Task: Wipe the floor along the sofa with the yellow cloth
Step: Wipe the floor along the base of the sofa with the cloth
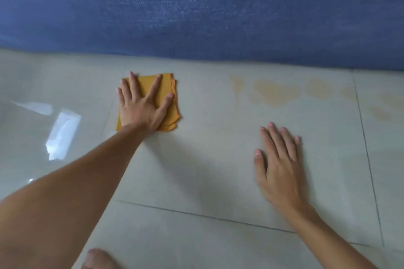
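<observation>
A folded yellow cloth [170,102] lies flat on the pale tiled floor [207,159], a short way in front of the blue sofa [196,10]. My left hand [143,104] presses down on the cloth with fingers spread wide. My right hand [279,159] rests flat on the bare tile to the right, fingers together, holding nothing. Yellowish stains [275,92] run along the floor near the sofa's base, to the right of the cloth.
The sofa's blue fabric front fills the whole top of the view and meets the floor in a straight line. Dark grout lines [367,150] cross the tiles at right and front. A bright reflection [62,133] shines at left. A knee or foot [98,260] shows at the bottom edge.
</observation>
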The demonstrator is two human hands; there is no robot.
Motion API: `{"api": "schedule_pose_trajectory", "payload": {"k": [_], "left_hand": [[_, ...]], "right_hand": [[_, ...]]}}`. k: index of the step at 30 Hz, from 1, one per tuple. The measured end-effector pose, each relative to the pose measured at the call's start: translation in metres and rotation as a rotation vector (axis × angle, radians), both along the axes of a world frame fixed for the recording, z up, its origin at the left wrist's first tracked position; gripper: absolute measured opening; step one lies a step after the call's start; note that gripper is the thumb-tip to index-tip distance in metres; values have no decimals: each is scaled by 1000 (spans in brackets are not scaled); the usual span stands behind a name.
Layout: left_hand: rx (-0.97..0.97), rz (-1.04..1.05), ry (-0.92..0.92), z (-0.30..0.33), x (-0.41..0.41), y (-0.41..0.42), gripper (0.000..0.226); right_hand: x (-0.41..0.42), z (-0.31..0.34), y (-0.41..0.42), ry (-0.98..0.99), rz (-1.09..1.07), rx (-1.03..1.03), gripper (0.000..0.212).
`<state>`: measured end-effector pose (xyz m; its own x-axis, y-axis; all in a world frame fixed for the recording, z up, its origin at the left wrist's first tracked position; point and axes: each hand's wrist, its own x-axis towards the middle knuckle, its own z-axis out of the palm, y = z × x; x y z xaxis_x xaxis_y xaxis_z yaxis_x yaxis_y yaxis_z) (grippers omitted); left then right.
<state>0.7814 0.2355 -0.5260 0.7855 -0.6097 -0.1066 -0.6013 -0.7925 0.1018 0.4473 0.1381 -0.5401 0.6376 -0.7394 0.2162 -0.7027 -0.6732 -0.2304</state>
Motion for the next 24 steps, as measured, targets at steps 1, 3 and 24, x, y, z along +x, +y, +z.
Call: {"api": "schedule_pose_trajectory", "payload": {"k": [1,3,24], "left_hand": [[-2,-28,-1,-1,-3,-19,71],[-2,-95,8,0,-19,-59,72],[2,-39,27,10,-89,97,71]], "right_hand": [[0,-1,1,-14,0,-1,54],[0,-2,0,-61,-2,1,53],[-42,6,5,77,-92,76,59]]}}
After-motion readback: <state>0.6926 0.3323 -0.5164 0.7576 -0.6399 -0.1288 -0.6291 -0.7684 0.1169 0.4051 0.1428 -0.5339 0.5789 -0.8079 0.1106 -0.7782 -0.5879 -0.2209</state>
